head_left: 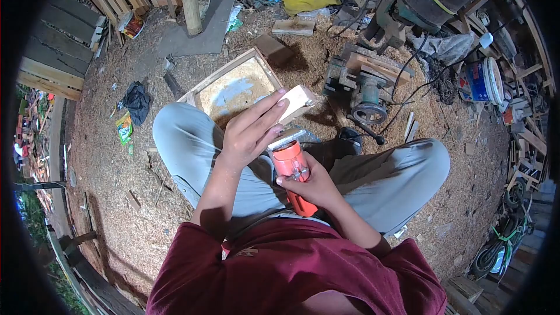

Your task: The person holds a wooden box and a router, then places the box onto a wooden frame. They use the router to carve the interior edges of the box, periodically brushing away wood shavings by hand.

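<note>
My left hand grips a pale wooden block, fingers stretched along its upper side and the thumb below. In my right hand is an orange angle grinder, with my thumb across its body and its lower end toward my lap. A pale, dusty disc at the grinder's head lies right under the block, close to my left thumb. Both hands work between my bent knees, over the ground.
Beyond the block lies a shallow wooden frame with a dusty panel. A metal vise-like machine with a handwheel stands to the right, cables near it. Sawdust covers the ground. A paint bucket sits far right; a black bag lies left.
</note>
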